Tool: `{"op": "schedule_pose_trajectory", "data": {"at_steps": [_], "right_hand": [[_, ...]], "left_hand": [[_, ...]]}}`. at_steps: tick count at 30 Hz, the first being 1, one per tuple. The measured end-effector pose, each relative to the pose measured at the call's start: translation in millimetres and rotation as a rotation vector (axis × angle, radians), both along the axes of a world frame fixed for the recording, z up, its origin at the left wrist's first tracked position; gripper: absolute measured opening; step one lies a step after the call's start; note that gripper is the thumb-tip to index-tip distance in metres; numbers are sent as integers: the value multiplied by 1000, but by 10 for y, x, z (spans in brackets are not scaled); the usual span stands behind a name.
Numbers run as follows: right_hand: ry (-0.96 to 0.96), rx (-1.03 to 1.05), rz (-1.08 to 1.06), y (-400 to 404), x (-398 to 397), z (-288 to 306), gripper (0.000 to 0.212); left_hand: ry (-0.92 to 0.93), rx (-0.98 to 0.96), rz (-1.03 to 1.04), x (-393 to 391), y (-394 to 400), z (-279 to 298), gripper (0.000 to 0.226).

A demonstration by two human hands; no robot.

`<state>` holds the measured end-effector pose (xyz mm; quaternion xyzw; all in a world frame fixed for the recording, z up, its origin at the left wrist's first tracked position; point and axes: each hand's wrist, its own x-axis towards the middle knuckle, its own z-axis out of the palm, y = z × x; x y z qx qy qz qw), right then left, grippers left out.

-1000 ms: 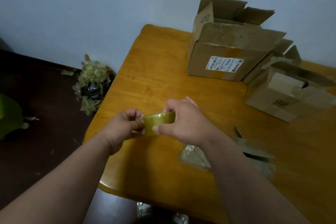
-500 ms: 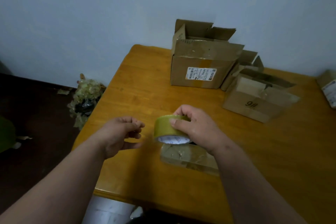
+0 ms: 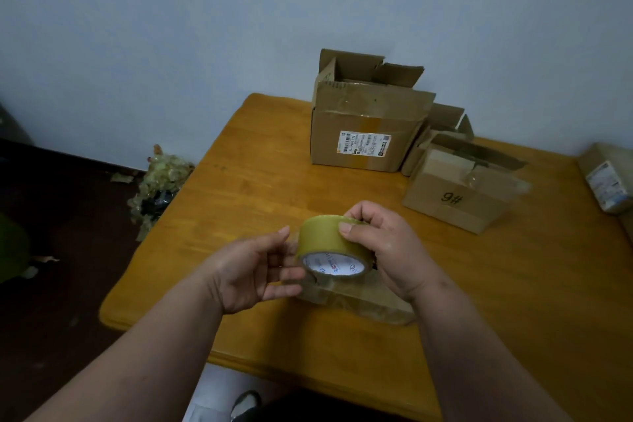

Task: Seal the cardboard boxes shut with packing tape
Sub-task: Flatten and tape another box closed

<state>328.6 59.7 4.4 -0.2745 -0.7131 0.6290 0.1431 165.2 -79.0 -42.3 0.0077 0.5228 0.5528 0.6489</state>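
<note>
The right hand (image 3: 383, 250) holds the tape roll (image 3: 330, 245) above the table (image 3: 513, 284), thumb and curled fingers clamped round its rim. The left hand (image 3: 253, 271) is beside it, fingers straight and loosely spread, tips touching the roll's side. Open cardboard boxes (image 3: 363, 127) stand well behind.

A roll of tan packing tape (image 3: 329, 243) with a white printed core is held above the near table edge. Far behind stands a tall labelled cardboard box (image 3: 366, 134), flaps open; right of it, a smaller box marked "9#" (image 3: 459, 197), flaps loose.
</note>
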Motion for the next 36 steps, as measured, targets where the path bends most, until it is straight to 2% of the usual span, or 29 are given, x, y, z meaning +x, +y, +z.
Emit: {"op": "schedule_pose_trajectory", "data": {"at_steps": [7,10,17,20,24,30,36], "right_hand": [[-27,67,14,-43,57,-88,23],[-51,98,29,-60,37,-118,26],[-104,86,89,-89,-154,-49,19],[-123,58,103,-95,-262,2,15],[-172,85,121,-124,-358,46,25],[-252,295,182,-114,-494,132,24],[-310,336,188,-45,-554,124,21]], "left_hand": [[177,-14,18,117,-54,8,5],[304,-34,68,101,-50,-2,19],[644,-34,194,-51,81,27,25],[684,-24,210,-176,128,38,27],[722,-22,190,-338,176,33,23],[864,-31,161,-468,217,-23,23],[956,-34,195,-572,211,-20,21]]}}
